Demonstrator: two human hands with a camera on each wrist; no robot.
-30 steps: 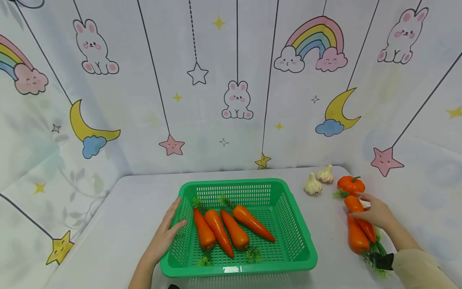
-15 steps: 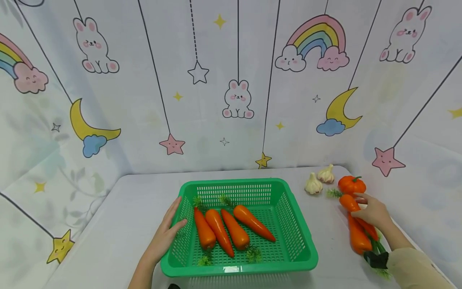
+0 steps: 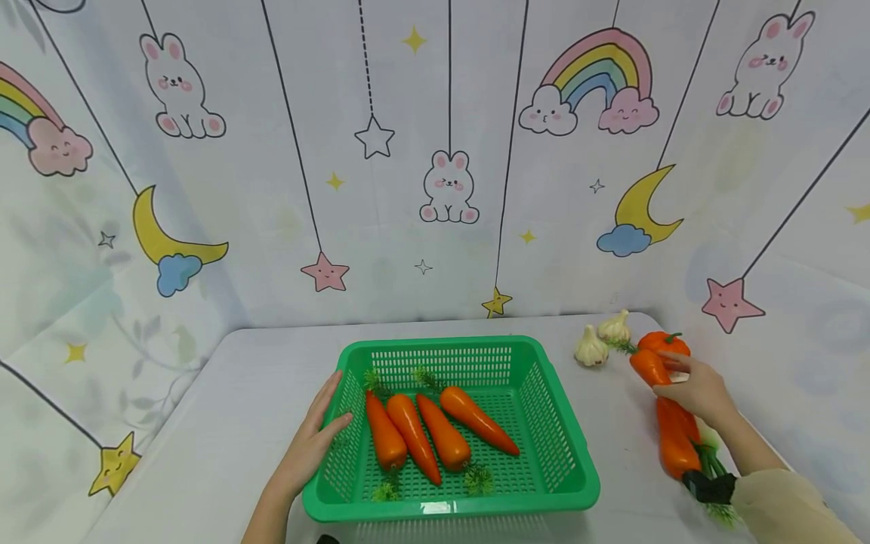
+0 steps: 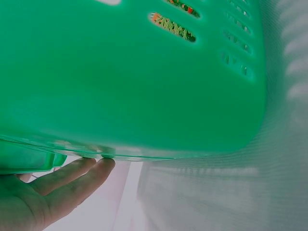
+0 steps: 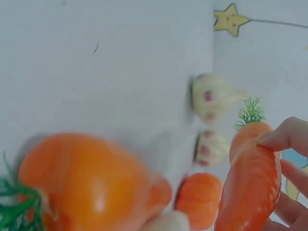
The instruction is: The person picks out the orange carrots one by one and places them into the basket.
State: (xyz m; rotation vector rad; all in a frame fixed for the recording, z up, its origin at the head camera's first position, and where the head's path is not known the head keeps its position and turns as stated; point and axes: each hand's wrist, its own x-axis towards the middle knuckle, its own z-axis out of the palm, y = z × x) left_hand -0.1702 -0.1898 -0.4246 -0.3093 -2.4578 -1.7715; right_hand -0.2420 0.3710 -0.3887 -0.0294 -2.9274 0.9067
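My right hand (image 3: 703,389) pinches a carrot (image 3: 649,369) with a green leafy top between thumb and fingers. In the right wrist view this carrot (image 5: 252,183) is lifted, its leaves away from the palm. Beneath that hand another orange carrot (image 3: 675,449) lies on the table with its leaves towards me; others there are partly hidden. At the left side of a green plastic basket (image 3: 448,510), my left hand (image 3: 309,446) rests on the rim, fingers straight and thumb reaching over it. Several carrots (image 3: 445,438) lie inside the basket.
Two garlic bulbs (image 3: 591,347) stand at the table's back right. Beside them is a small orange pumpkin (image 3: 673,344), partly behind the right hand. A white rounded thing (image 5: 168,221) shows partly in the right wrist view. A patterned cloth (image 3: 381,227) hangs behind the table.
The right hand has drawn the carrot left and away from the other carrots, its leafy top now near the garlic. The left hand and basket have stayed put.
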